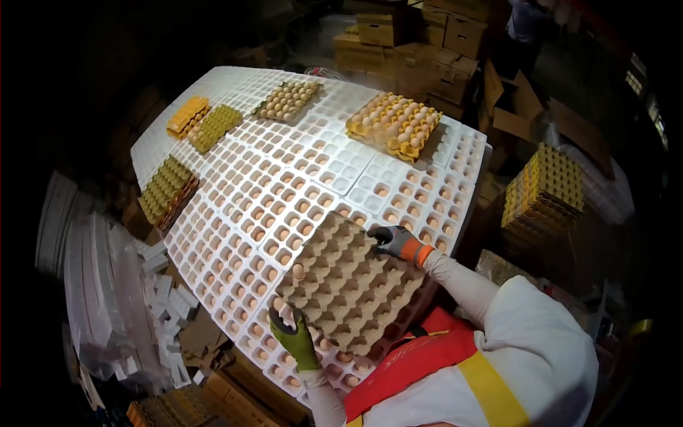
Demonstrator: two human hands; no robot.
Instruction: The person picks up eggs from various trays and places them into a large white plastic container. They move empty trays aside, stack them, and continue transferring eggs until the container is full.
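A grey-brown cardboard egg tray (pixel 350 285) is between my hands, over the near end of the white foam egg trays (pixel 346 186). My left hand (pixel 295 338), in a green glove with dark fingertips, grips its left edge. At the tray's upper right edge, my right hand (pixel 400 245) in a grey and orange glove holds on, with some fingers hidden. A single egg (pixel 298 271) sits at the tray's left side; its other visible cups hold no eggs. Around it, many foam cups contain light brown eggs.
A yellow tray full of eggs (pixel 395 124) and another egg-filled tray (pixel 287 100) rest on the foam. Stacked egg trays (pixel 168 186) lie at the left, and a taller stack (pixel 544 186) stands right. Cardboard boxes (pixel 448 34) and a person (pixel 526 21) are behind.
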